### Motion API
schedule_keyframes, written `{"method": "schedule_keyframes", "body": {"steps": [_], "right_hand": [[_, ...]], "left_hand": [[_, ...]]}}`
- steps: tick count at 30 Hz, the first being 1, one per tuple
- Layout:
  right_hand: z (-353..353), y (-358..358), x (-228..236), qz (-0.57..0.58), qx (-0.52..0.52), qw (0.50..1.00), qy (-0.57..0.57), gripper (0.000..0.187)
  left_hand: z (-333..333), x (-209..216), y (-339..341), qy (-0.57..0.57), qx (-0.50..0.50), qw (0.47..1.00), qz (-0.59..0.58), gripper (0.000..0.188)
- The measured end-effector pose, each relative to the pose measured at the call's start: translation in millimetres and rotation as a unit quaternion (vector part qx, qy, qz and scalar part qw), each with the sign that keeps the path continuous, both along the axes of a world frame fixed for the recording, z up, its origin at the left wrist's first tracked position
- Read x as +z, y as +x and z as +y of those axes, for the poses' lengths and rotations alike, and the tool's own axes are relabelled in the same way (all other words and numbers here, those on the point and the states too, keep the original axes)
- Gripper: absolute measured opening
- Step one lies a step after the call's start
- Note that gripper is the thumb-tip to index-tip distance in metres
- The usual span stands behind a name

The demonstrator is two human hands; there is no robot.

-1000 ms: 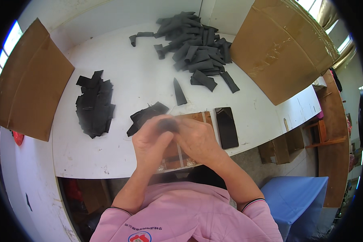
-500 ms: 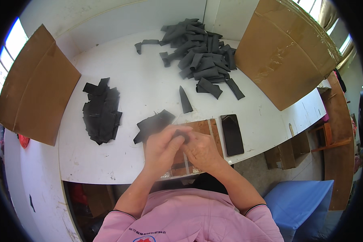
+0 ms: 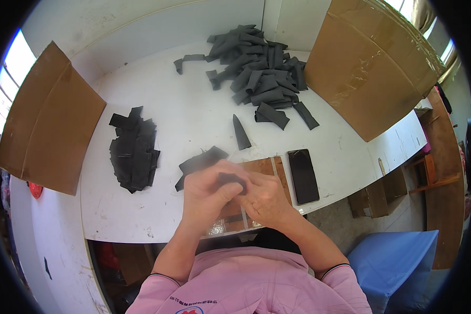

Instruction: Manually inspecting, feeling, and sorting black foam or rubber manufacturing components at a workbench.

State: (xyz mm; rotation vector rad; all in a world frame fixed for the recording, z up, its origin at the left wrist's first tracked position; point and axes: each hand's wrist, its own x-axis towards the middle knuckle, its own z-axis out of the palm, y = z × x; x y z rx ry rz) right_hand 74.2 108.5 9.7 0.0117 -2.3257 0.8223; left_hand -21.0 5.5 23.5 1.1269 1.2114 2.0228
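Observation:
Both hands meet above a brown taped cardboard sheet (image 3: 271, 172) at the table's near edge. Between them is a small dark grey fabric piece (image 3: 232, 180). My left hand (image 3: 206, 188) is closed round it, the thumb pressed on top. My right hand (image 3: 267, 196) is closed at its right side, the fingertips partly hidden. Just beyond my left hand lie a few flat dark fabric pieces (image 3: 201, 159). A pointed dark grey piece (image 3: 240, 133) rests on the white table farther off.
A large heap of folded dark grey pieces (image 3: 267, 78) lies at the back. On the left is a flat dark stack (image 3: 134, 154). Cardboard boxes stand left (image 3: 49, 120) and right (image 3: 371, 68). A black phone (image 3: 303, 177) lies right of the cardboard sheet.
The hands have tilted, and more of the dark fabric piece shows between them under the left thumb. The whole view has shifted slightly; the heap and stack look unchanged.

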Motion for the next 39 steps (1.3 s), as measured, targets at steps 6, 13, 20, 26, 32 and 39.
{"method": "schedule_keyframes", "body": {"steps": [6,13,20,26,32,39], "right_hand": [[3.0,-1.5,-28.3,-0.005,-0.008,1.0,0.001,0.011],[-1.3,0.1,-14.8,-0.012,-0.041,0.997,0.065,0.018],[3.1,1.9,17.8,-0.079,-0.023,0.994,0.075,0.019],[-5.9,1.9,-2.1,-0.075,-0.021,0.993,0.087,0.021],[-9.3,6.4,-9.2,-0.034,-0.064,0.997,0.033,0.017],[-10.7,6.6,-9.5,-0.042,-0.058,0.996,0.051,0.02]], "left_hand": [[-3.8,-1.7,2.5,-0.228,0.024,0.973,0.041,0.012],[-3.3,9.8,20.9,-0.09,0.13,0.987,-0.031,0.013],[-8.1,5.4,12.7,0.101,0.118,0.964,-0.215,0.011],[-24.0,-8.3,3.5,0.065,0.089,0.973,-0.202,0.017],[-15.0,12.9,-4.4,-0.035,0.086,0.995,0.031,0.015],[-13.8,17.4,-12.3,-0.077,0.038,0.995,0.054,0.013]]}}
